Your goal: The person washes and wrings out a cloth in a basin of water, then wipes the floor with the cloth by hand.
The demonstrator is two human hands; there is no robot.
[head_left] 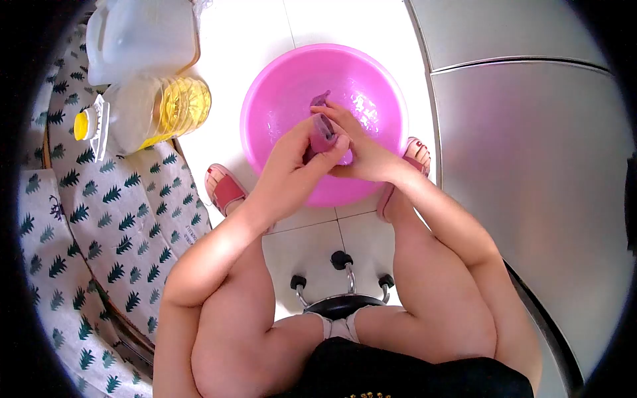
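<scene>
A pink plastic basin (pixel 255 113) stands on the floor between my feet, with a shiny wet-looking inside. Over it, both hands grip a bunched mauve cloth (pixel 324 132), its exact kind unclear. My left hand (pixel 295 156) is closed round the rolled upper part, the thumb pressing across its front. Just beyond, my right hand (pixel 361 149) is closed on the same cloth, which pokes out past its fingers toward the far side. The fabric between the palms is hidden.
At the left are an oil bottle (pixel 159 113) with a yellow cap and a translucent jug (pixel 142 40). A tree-print cloth cover (pixel 126 225) hangs below them. Metallic panels (pixel 531 166) line the right. A wheeled stool (pixel 342 305) is under me.
</scene>
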